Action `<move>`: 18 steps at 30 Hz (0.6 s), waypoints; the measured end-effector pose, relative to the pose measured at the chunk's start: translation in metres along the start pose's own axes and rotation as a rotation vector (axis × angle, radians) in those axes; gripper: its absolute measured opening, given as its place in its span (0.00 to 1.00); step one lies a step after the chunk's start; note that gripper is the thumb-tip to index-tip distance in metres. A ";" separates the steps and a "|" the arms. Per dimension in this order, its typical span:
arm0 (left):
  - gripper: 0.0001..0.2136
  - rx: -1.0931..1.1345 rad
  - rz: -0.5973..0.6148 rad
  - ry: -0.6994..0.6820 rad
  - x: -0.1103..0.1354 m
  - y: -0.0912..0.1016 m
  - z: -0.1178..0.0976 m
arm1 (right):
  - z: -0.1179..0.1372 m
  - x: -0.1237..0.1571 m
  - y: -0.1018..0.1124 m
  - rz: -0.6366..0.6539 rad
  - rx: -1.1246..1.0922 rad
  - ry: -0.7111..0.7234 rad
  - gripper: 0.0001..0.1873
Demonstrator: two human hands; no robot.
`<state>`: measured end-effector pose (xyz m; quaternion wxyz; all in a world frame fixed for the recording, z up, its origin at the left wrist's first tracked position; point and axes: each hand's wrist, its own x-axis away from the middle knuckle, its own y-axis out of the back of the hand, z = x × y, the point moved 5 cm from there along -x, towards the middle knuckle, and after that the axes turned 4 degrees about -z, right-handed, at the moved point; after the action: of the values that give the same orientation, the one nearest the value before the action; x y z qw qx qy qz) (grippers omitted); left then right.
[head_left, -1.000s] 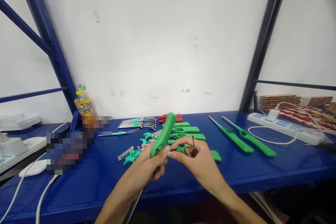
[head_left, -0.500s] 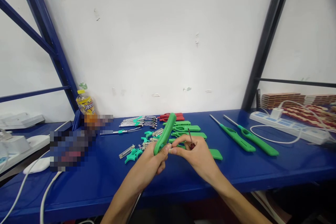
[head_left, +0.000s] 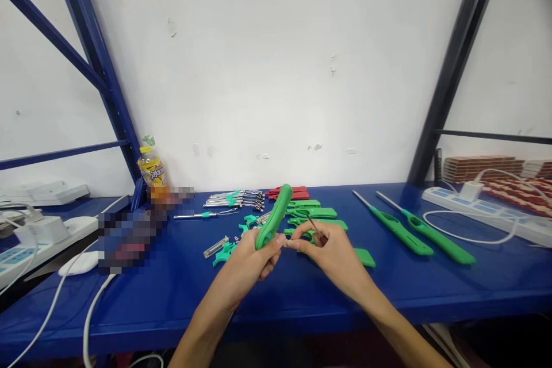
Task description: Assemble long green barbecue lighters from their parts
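My left hand [head_left: 249, 261] is closed around the lower end of a green plastic lighter handle [head_left: 275, 215], which points up and away over the blue table [head_left: 302, 293]. Fingertip to fingertip with it, my right hand [head_left: 330, 252] pinches at the handle's base and also grips a small screwdriver [head_left: 314, 223] whose thin shaft sticks up from the fist. Just beyond both hands lie loose green handle shells [head_left: 311, 213] and teal triggers [head_left: 224, 252].
Two assembled green long-nose lighters [head_left: 414, 234] lie to the right. Metal tubes with teal parts [head_left: 233, 200] and red shells [head_left: 288, 192] sit near the wall. A yellow bottle [head_left: 152, 169] stands at the left by a blue frame post. Power strips with white cables occupy both table ends.
The view has shifted slightly, so everything sits a bit further right. Both hands keep the same grip on the handle; the screwdriver shaft has tilted a little to the left.
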<state>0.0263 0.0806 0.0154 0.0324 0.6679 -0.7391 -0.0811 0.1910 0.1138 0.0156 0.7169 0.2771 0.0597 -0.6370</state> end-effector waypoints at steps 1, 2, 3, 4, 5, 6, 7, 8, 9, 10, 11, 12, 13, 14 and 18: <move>0.24 -0.002 0.002 -0.003 0.000 0.001 0.000 | 0.000 0.000 0.000 0.006 0.009 0.004 0.19; 0.24 -0.003 0.005 -0.004 0.000 0.002 0.000 | 0.000 -0.001 0.000 0.011 0.015 0.007 0.19; 0.24 -0.005 0.009 -0.004 0.000 0.002 0.000 | -0.001 -0.001 0.000 0.016 0.020 0.009 0.19; 0.24 -0.005 0.013 -0.003 0.000 0.002 0.000 | -0.001 -0.001 0.000 0.016 0.027 0.010 0.19; 0.24 -0.005 0.017 -0.002 0.000 0.002 0.000 | -0.002 -0.001 0.001 0.014 0.037 0.013 0.18; 0.24 -0.005 0.018 -0.002 0.000 0.002 0.000 | -0.002 -0.001 0.001 0.011 0.046 0.017 0.17; 0.23 -0.004 0.017 -0.001 -0.001 0.001 0.000 | -0.002 -0.001 0.001 0.008 0.054 0.022 0.17; 0.23 -0.004 0.013 0.000 -0.001 0.001 0.000 | -0.002 -0.001 0.001 0.004 0.061 0.027 0.16; 0.23 -0.004 0.008 0.001 -0.001 0.001 0.000 | -0.002 -0.001 0.001 0.000 0.065 0.031 0.15; 0.23 -0.004 0.003 0.002 -0.001 0.002 0.000 | -0.002 -0.001 0.001 -0.002 0.069 0.035 0.15; 0.23 -0.006 -0.001 0.003 -0.001 0.002 0.000 | -0.002 -0.001 0.001 -0.004 0.070 0.039 0.15; 0.23 -0.007 -0.003 0.005 -0.002 0.003 0.000 | -0.001 -0.001 0.001 -0.006 0.072 0.043 0.15; 0.23 -0.008 -0.003 0.007 -0.002 0.003 0.000 | -0.001 -0.001 0.000 -0.007 0.072 0.045 0.14; 0.23 -0.010 -0.003 0.010 -0.002 0.004 0.001 | -0.001 -0.001 0.000 -0.008 0.073 0.051 0.14; 0.24 -0.021 0.002 0.019 -0.003 0.004 0.002 | 0.002 -0.001 0.000 -0.017 0.086 0.107 0.12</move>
<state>0.0221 0.0839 0.0144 0.0463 0.6676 -0.7384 -0.0825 0.1907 0.1143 0.0177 0.6946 0.3409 0.0730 -0.6293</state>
